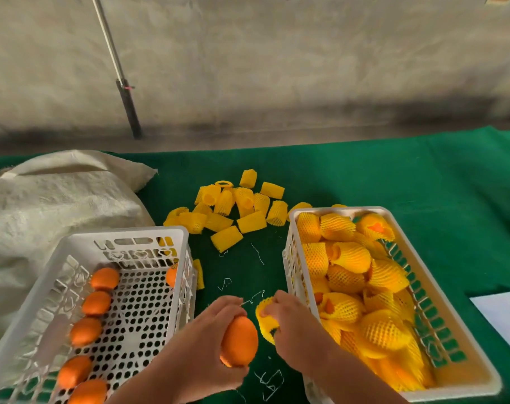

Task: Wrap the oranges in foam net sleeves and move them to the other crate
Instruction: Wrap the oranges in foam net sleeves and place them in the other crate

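Yellow foam netting is what I have in my right hand (288, 319): one foam net sleeve (266, 319), pinched between curled fingers and thumb just in front of me at about six o'clock, close against the near-left corner of the right crate (393, 217). My left hand (218, 330) is wrapped round a bare orange (239, 341), palm over the top, the fruit showing below the fingers and almost touching the sleeve.

The left crate (125, 233) at eight o'clock has six unwrapped oranges (96, 303), most lined along its left wall, one at the far right corner. The right crate at four o'clock is heaped with wrapped fruit (351, 256). Spare sleeves (233, 211) lie loose on the green cloth (422, 176) at twelve o'clock, with a pale sack (58, 205) at ten.

I judge the orange firm, fairly weighty for its size and smooth enough to roll in the palm, so I would keep hold round its middle and present one end. The sleeve looks featherlight, soft and springy; squeezed as it is, its mouth looks collapsed. I would shift my right fingers to the rim and spread it wide before pushing the fruit in, since the netting stretches but may snag or tear if dragged.
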`<action>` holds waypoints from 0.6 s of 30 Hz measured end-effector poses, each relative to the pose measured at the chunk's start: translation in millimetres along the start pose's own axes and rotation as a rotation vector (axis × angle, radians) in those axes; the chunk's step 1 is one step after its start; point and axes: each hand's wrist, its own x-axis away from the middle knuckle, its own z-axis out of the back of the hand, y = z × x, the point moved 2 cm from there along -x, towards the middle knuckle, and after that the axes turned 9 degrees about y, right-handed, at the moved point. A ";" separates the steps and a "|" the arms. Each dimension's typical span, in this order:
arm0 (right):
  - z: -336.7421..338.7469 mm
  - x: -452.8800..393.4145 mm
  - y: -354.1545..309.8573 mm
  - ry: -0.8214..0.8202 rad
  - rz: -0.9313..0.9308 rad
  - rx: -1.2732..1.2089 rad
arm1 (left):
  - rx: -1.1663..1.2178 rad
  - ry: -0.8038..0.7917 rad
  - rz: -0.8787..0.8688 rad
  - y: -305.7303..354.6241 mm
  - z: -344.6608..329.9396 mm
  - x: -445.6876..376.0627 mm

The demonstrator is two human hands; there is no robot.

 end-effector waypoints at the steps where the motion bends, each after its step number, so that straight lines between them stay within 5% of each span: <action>1: 4.0 4.5 -0.8 -0.009 0.034 -0.005 | -0.029 -0.057 -0.062 15.1 4.5 3.5; 5: 21.8 12.0 -7.5 -0.024 0.227 0.038 | -0.204 -0.274 -0.206 51.9 8.3 15.3; 10: 30.7 17.6 -17.1 0.015 0.355 0.053 | -0.405 -0.314 -0.247 64.2 5.6 20.0; 18: 27.6 22.7 -22.8 0.046 0.413 0.119 | -0.518 -0.451 -0.122 57.0 -11.1 24.8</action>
